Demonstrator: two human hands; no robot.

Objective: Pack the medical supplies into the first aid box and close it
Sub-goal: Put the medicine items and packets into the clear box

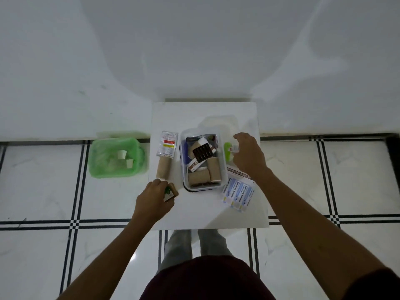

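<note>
A clear plastic first aid box (220, 148) stands open in the middle of a small white table (205, 211), holding tan bandage rolls, a blister strip and small cartons. My left hand (151, 202) is closed on a small white-and-green packet (168, 194) at the box's front left. My right hand (249, 154) grips a small white bottle (235, 148) just right of the box, next to a green item (227, 150). A tan bandage roll (163, 167) and a white sachet (167, 144) lie left of the box. Blue antiseptic bandage strips (237, 192) lie at the front right.
The clear lid (225, 122) lies behind the box on the table. A green plastic tub (97, 161) with scraps of paper sits on the tiled floor to the left. My legs stand at the table's near edge. A white wall rises behind.
</note>
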